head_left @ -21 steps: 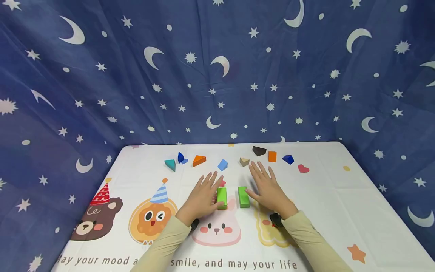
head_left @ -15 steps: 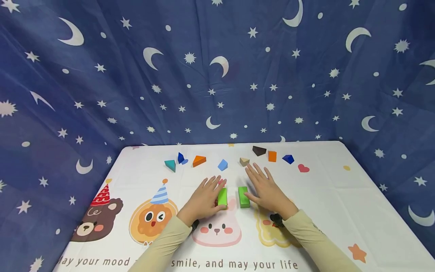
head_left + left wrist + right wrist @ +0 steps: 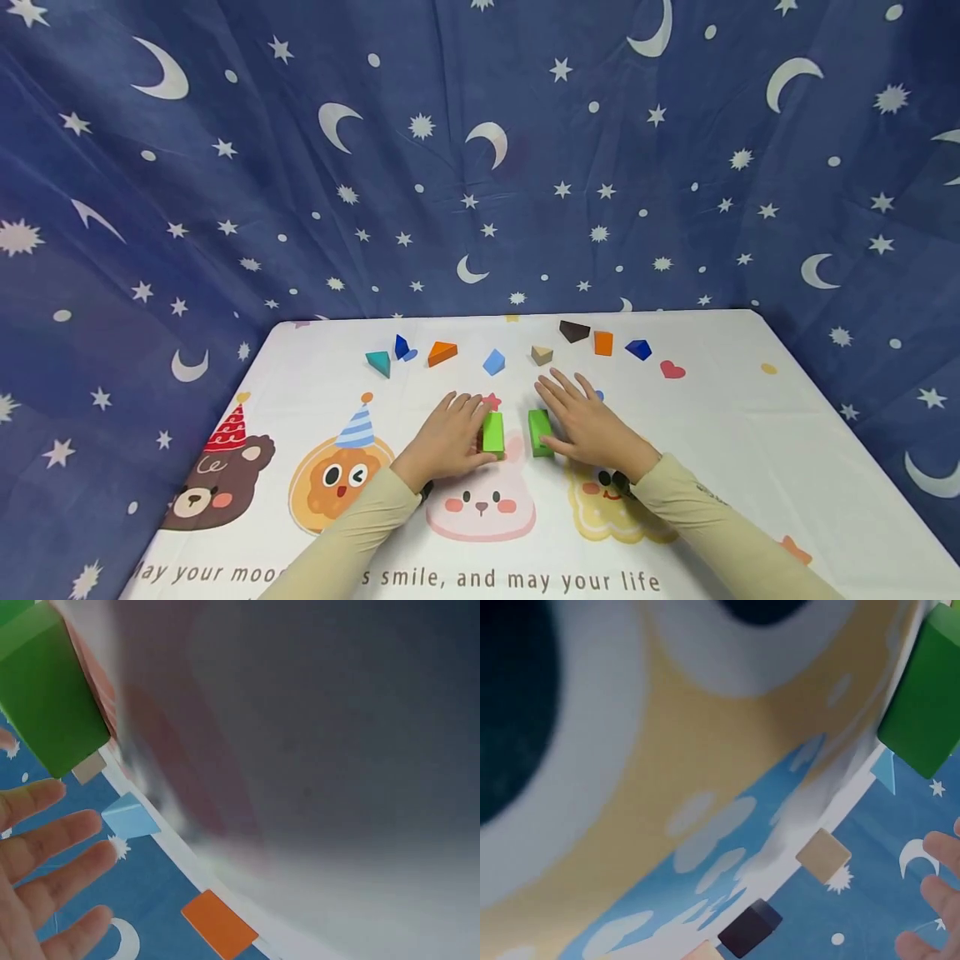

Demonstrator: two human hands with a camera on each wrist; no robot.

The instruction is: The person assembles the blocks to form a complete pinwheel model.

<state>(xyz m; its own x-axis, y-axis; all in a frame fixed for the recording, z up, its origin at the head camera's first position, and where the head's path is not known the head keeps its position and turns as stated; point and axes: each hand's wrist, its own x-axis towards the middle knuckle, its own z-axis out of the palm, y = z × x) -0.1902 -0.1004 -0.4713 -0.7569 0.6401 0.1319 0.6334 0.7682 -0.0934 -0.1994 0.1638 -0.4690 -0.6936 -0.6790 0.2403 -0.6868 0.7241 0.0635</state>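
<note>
Two green rectangular blocks lie a short gap apart on the tablecloth. My left hand [image 3: 447, 437] is at the outer side of the left green block [image 3: 493, 435], its thumb by the near end. In the left wrist view, its loosely spread fingers [image 3: 64, 832] are beside a green block [image 3: 52, 697]. My right hand [image 3: 596, 429] lies beside the right green block [image 3: 539, 433], fingers extended forward, thumb at the block's near right edge. The right wrist view shows a green block [image 3: 926, 697] and only some fingertips; whether the thumbs touch the blocks I cannot tell.
Along the back lie a teal block [image 3: 379, 363], a dark blue block [image 3: 401, 346], an orange wedge [image 3: 442, 353], a light blue block [image 3: 494, 362], a beige block [image 3: 542, 355], a black block [image 3: 574, 331], an orange block [image 3: 603, 342] and another blue block [image 3: 639, 349].
Both hands have drawn slightly back toward the person. The right hand has also shifted left, closer to its green block. The blocks look nearly unmoved, apart from slight camera sway.
</note>
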